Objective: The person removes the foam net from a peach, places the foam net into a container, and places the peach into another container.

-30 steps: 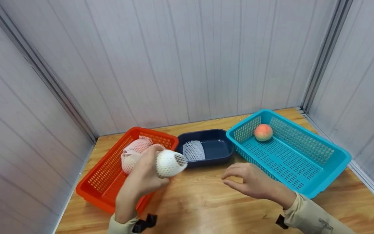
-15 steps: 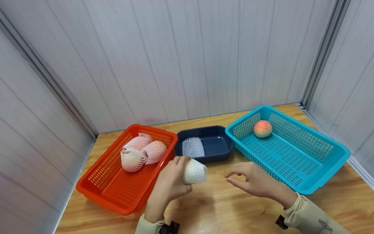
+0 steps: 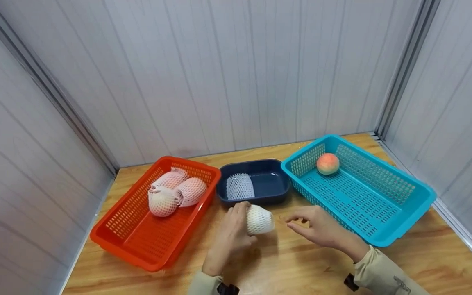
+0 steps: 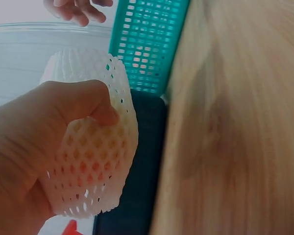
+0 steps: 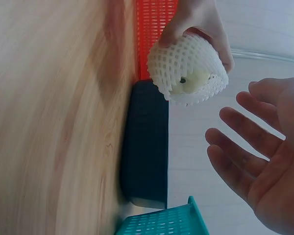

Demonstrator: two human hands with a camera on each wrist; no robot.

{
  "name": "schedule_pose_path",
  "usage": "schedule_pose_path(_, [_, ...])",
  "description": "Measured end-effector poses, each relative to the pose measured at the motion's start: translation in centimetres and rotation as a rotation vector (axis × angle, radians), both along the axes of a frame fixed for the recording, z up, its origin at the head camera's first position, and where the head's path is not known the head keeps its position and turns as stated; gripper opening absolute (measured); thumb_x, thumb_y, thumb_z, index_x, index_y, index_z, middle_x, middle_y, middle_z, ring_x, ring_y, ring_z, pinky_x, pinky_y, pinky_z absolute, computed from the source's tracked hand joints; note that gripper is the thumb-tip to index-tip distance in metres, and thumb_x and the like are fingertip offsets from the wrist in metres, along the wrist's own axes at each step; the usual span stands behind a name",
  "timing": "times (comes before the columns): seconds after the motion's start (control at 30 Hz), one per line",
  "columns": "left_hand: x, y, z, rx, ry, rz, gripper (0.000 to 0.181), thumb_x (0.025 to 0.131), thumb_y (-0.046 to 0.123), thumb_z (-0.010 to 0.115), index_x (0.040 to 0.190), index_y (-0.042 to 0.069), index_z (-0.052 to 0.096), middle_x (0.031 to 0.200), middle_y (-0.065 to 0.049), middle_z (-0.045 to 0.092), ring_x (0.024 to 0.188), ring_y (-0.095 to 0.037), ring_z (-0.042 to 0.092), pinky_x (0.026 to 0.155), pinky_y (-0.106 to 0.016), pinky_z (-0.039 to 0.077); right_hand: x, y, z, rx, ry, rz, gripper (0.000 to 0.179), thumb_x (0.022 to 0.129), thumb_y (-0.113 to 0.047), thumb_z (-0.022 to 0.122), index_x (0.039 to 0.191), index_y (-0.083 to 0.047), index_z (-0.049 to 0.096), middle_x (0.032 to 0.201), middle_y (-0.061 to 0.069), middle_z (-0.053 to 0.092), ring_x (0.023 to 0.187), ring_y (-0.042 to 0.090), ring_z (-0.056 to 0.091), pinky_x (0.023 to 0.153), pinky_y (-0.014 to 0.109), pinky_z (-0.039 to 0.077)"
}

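My left hand (image 3: 232, 230) grips a peach in a white foam net (image 3: 259, 220), held above the table between the two baskets. In the left wrist view the thumb presses on the foam net (image 4: 90, 156), and yellow-pink fruit shows through the mesh. The net's open end faces my right hand (image 3: 320, 228); the right wrist view shows pale fruit with a dark spot inside it. Fingers loosely bent and apart, the right hand (image 5: 277, 161) holds nothing and hovers a short way from the net.
An orange-red basket (image 3: 115, 250) at left holds several netted peaches (image 3: 164, 203). A dark blue dish (image 3: 271, 184) at the back middle holds a flat white foam net (image 3: 240, 186). At right, a teal basket (image 3: 367, 205) holds one bare peach (image 3: 327, 164). Panel walls surround the table.
My left hand has carried the netted peach rightward from over the orange-red basket's edge to just left of my right hand. The right hand has hardly moved.
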State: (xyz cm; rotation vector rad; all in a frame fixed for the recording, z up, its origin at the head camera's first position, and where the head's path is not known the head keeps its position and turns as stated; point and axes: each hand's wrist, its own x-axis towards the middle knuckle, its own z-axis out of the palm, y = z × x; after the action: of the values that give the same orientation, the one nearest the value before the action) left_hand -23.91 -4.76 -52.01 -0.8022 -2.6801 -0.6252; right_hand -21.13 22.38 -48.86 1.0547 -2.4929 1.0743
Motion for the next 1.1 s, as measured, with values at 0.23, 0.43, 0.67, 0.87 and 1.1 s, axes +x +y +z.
schedule_pose_path(0.23, [-0.4, 0.5, -1.1, -0.043, -0.049, 0.017, 0.084, 0.055, 0.024, 0.089, 0.126, 0.014, 0.045, 0.113, -0.004, 0.054, 0.096, -0.023, 0.052, 0.087, -0.038, 0.047, -0.3, -0.4, -1.1, -0.02, -0.055, 0.008, 0.01, 0.093, -0.021, 0.067, 0.098, -0.018, 0.075, 0.09, -0.011, 0.069, 0.08, 0.007, 0.063, 0.063, 0.033, 0.055])
schedule_pose_path(0.43, [-0.6, 0.7, -1.7, -0.073, -0.094, 0.015, 0.08, 0.057, 0.022, 0.085, 0.126, 0.015, 0.046, 0.115, -0.004, 0.054, 0.098, -0.023, 0.051, 0.09, -0.038, 0.045, -0.5, -0.5, -1.4, -0.037, -0.09, 0.018, 0.009, 0.093, -0.019, 0.067, 0.099, -0.017, 0.074, 0.09, -0.011, 0.069, 0.08, 0.006, 0.063, 0.063, 0.035, 0.055])
schedule_pose_path(0.67, [-1.7, 1.0, -1.9, -0.081, -0.11, 0.008, 0.082, 0.056, 0.019, 0.085, 0.127, 0.016, 0.045, 0.115, -0.004, 0.053, 0.099, -0.022, 0.051, 0.094, -0.039, 0.043, -1.0, -0.3, -1.1, -0.011, -0.132, 0.001, 0.009, 0.093, -0.019, 0.066, 0.099, -0.018, 0.074, 0.09, -0.012, 0.068, 0.08, 0.007, 0.063, 0.065, 0.035, 0.055])
schedule_pose_path(0.87, [-2.3, 1.3, -2.5, -0.073, -0.056, -0.002, 0.081, 0.054, 0.021, 0.084, 0.126, 0.015, 0.047, 0.114, -0.004, 0.055, 0.095, -0.023, 0.052, 0.088, -0.038, 0.046, -1.0, -0.1, -1.5, -0.017, -0.157, 0.008, 0.01, 0.093, -0.019, 0.066, 0.099, -0.015, 0.074, 0.089, -0.01, 0.069, 0.08, 0.007, 0.063, 0.066, 0.028, 0.054])
schedule_pose_path(1.1, [-2.7, 1.6, -2.6, -0.091, -0.071, -0.016, 0.082, 0.057, 0.022, 0.083, 0.13, 0.015, 0.047, 0.118, -0.004, 0.053, 0.095, -0.023, 0.053, 0.085, -0.038, 0.047, -1.4, -0.2, -1.8, 0.0, -0.151, 0.028, 0.008, 0.092, -0.018, 0.067, 0.097, -0.018, 0.073, 0.087, -0.011, 0.068, 0.078, 0.006, 0.063, 0.066, 0.027, 0.054])
